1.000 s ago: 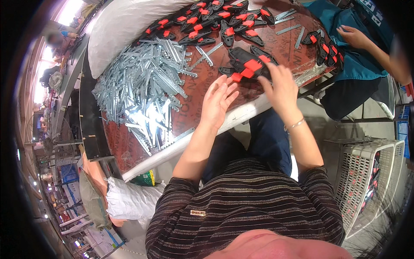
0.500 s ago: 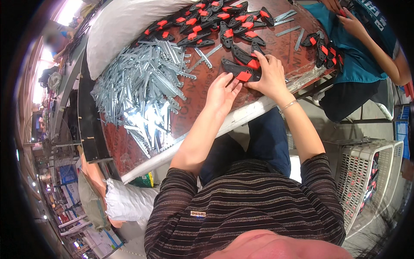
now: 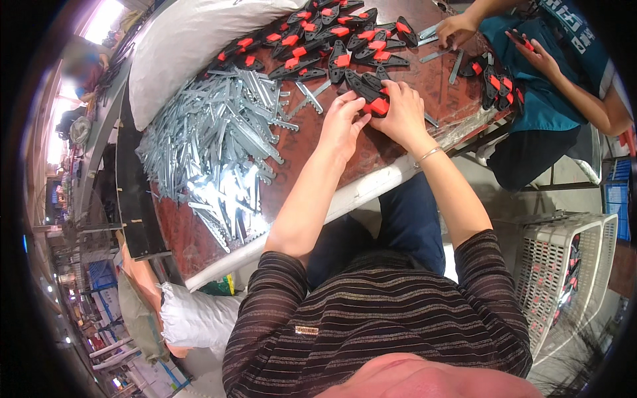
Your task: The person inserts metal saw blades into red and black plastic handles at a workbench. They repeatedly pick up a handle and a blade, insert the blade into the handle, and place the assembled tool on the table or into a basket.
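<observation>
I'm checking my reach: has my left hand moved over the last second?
Yes. Against the table's white near edge, your left hand has moved farther in, away from it.

Looks like a workshop; has heaped metal strips (image 3: 219, 132) and black-and-red plastic parts (image 3: 340, 60) on a bench (image 3: 300, 147); keeps a perforated crate (image 3: 535, 268) alongside.

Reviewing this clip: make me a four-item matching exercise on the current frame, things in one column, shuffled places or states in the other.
1. Metal strips
2. Bracelet
3. Plastic crate
4. Left hand

A. Around the right wrist
B. Fingers at a black-and-red part
C. Heaped on the tabletop
D. Right side, off the tabletop

Pairs: 1-C; 2-A; 3-D; 4-B
</observation>
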Available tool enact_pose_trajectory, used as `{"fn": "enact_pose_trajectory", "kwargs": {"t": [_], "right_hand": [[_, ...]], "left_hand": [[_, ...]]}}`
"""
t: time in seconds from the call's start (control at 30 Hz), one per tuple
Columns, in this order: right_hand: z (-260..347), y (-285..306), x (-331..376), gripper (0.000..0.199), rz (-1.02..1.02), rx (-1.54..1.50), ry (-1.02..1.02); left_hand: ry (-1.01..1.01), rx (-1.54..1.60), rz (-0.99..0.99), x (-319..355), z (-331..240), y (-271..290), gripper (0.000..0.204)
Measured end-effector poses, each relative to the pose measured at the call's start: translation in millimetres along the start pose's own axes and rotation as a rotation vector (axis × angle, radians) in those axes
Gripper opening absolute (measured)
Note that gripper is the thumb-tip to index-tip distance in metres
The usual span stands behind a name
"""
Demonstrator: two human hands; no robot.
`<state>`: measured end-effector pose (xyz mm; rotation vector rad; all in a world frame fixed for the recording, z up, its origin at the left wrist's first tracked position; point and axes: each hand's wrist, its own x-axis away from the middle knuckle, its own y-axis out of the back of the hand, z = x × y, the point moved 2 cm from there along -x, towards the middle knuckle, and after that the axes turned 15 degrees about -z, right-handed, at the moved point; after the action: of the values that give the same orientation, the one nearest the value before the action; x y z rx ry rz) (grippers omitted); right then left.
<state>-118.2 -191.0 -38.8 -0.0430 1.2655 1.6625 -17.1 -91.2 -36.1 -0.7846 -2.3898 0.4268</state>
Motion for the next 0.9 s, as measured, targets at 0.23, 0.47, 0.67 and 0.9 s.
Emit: {"fn": "enact_pose_trajectory", "kwargs": {"t": [0.23, 0.47, 0.67, 0.9], "right_hand": [[-12.2, -0.3, -1.2, 0.075, -0.024, -0.185, -0.020], [-0.6, -4.6, 0.8, 0.075, -0.004, -0.009, -0.013], [-1.8, -1.1, 0.2, 0.063, -0.051, -0.120, -0.043], [-12.0, 12.8, -6.1, 0.059, -0.061, -0.207, -0.162]], "left_hand": [[-0.064, 0.122, -0.133, 7.5, -0.4, -2.1, 0.055], [0.141, 0.064, -0.004, -27.4, 8.2, 8.3, 0.026], [-0.033, -0.069, 0.047, -11.9, -4.4, -7.2, 0.028], [-0.222, -0.135, 0.020, -6.0, -19.8, -14.9, 0.040]]}}
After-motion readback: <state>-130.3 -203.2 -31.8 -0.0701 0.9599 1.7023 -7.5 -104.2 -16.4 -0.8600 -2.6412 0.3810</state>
